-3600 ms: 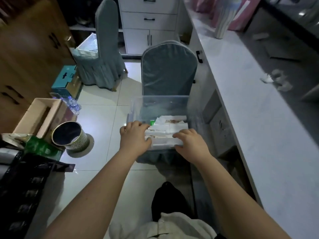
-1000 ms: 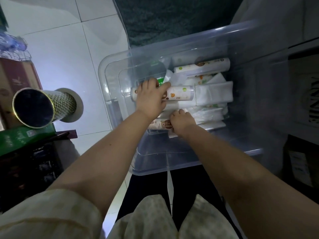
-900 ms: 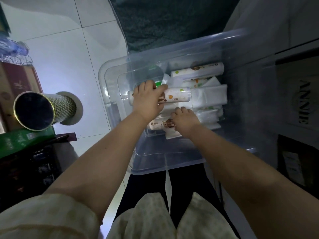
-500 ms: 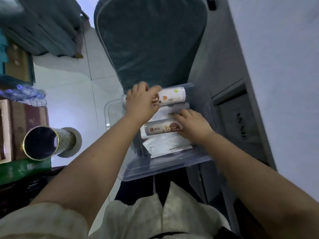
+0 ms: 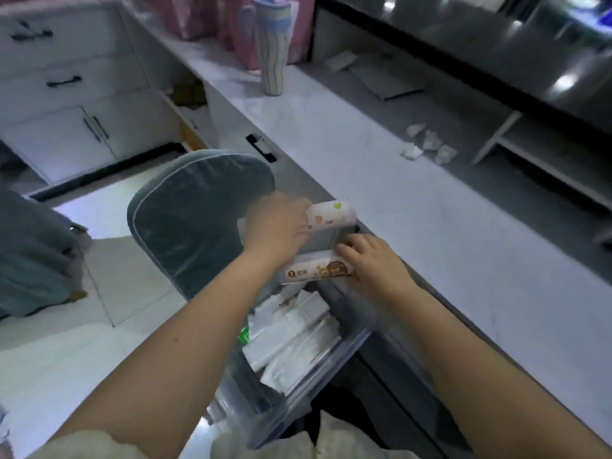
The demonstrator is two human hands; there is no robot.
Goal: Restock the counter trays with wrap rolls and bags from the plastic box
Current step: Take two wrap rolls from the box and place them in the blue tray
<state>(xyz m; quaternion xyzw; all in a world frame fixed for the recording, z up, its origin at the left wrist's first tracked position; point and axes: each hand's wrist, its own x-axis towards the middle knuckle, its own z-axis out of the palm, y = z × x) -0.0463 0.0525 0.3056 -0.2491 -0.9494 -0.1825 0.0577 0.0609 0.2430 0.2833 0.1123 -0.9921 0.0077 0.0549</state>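
Observation:
My left hand (image 5: 276,225) grips a white wrap roll (image 5: 332,215) printed with orange and green dots, held above the clear plastic box (image 5: 347,347). My right hand (image 5: 374,263) holds a second white wrap roll (image 5: 316,271) with a brown label, just below the first. Both rolls hover over the box at the edge of the white counter (image 5: 430,226). Folded white bags (image 5: 291,336) lie stacked inside the box. No counter tray is in view.
A grey-blue covered chair (image 5: 192,213) stands behind the box. On the counter sit a striped tall cup (image 5: 272,48), pink bags (image 5: 212,18) and crumpled paper scraps (image 5: 427,145). White drawers (image 5: 66,81) are at the far left. A low shelf (image 5: 546,160) runs at the right.
Both hands have lifted their rolls up out of the box toward the counter. The view has swung upward from the box to the counter and drawers.

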